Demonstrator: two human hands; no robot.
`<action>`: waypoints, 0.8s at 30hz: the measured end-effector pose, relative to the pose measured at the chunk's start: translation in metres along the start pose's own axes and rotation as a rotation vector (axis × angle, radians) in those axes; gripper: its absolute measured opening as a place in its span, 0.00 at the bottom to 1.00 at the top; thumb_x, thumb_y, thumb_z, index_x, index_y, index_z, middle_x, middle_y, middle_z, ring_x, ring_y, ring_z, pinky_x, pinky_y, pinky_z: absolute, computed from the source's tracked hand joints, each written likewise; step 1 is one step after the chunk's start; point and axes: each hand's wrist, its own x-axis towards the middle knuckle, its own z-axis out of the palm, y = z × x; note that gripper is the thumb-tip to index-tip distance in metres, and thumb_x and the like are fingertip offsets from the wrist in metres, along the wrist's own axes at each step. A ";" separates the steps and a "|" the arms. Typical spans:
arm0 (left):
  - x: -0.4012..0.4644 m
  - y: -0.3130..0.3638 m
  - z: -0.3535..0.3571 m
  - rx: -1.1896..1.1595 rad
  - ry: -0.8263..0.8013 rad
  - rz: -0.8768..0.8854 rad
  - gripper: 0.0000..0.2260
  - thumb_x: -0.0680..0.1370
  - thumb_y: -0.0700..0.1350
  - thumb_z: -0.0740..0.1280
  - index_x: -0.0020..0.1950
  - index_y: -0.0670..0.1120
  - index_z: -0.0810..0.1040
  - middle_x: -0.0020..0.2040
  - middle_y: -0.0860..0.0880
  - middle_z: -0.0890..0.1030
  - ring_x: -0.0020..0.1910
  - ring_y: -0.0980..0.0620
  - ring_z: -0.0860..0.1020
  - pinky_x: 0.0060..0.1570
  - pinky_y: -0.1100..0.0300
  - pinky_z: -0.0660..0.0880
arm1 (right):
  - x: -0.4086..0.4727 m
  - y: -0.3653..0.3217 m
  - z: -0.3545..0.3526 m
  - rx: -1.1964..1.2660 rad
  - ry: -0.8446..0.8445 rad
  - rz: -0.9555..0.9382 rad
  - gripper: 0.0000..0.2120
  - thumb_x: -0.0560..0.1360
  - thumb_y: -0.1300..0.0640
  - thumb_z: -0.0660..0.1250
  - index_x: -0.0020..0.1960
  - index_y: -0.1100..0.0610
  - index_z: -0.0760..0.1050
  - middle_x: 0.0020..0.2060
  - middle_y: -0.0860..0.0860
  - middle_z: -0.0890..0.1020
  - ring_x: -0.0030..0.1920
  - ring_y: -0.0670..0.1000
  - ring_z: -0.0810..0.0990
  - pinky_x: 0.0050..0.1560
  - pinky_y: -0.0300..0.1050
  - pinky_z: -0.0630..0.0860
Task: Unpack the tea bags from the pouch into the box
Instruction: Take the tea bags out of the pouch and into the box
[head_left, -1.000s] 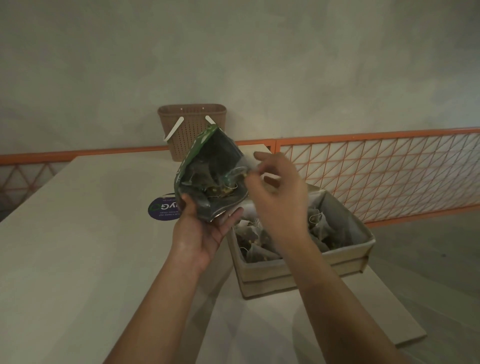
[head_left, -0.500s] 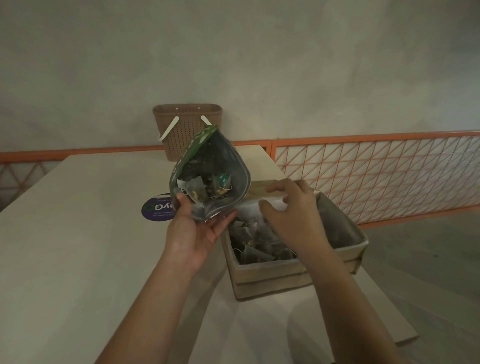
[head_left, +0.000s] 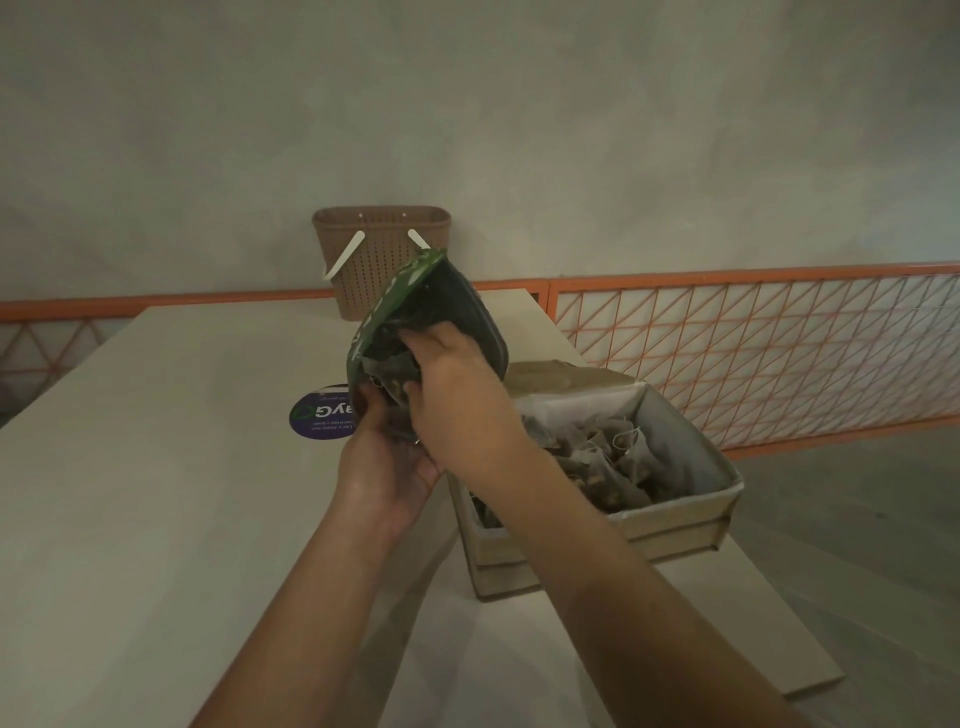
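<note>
Back from the box (head_left: 675, 525), your right hand (head_left: 457, 395) now reaches into the pouch (head_left: 415, 322) your left hand (head_left: 384, 462) grips, fingers hidden so its hold can't be told, and next must pinch 1 tea bag (head_left: 389, 371) there.

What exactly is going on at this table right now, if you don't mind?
A person is moving tea bags from a pouch into a box. The left hand holds the green pouch up from below, while the right hand reaches into its open mouth. The box, beside it on the table, already holds many tea bags.

I see my left hand (head_left: 387, 462) and right hand (head_left: 457, 400) bare, both forearms uncovered, no sleeves, rings or watch.
</note>
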 end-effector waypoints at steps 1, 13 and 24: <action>0.000 0.000 0.000 -0.007 -0.001 -0.001 0.20 0.85 0.56 0.52 0.65 0.48 0.77 0.63 0.43 0.82 0.56 0.47 0.83 0.42 0.56 0.84 | 0.004 0.000 0.003 -0.047 -0.055 0.003 0.24 0.76 0.63 0.66 0.71 0.55 0.69 0.65 0.54 0.71 0.65 0.55 0.69 0.63 0.54 0.74; 0.001 0.001 0.001 0.074 -0.006 0.006 0.21 0.85 0.58 0.52 0.64 0.46 0.76 0.53 0.41 0.86 0.47 0.44 0.86 0.39 0.50 0.84 | -0.015 0.011 -0.029 0.334 0.208 0.036 0.07 0.74 0.61 0.69 0.44 0.56 0.70 0.35 0.47 0.76 0.35 0.44 0.77 0.37 0.39 0.77; 0.006 0.000 0.003 0.022 -0.021 -0.023 0.21 0.83 0.61 0.52 0.67 0.49 0.72 0.65 0.37 0.79 0.60 0.35 0.81 0.47 0.42 0.83 | -0.038 0.052 -0.068 0.483 0.317 0.288 0.11 0.75 0.59 0.72 0.53 0.53 0.72 0.40 0.48 0.83 0.36 0.43 0.80 0.33 0.32 0.73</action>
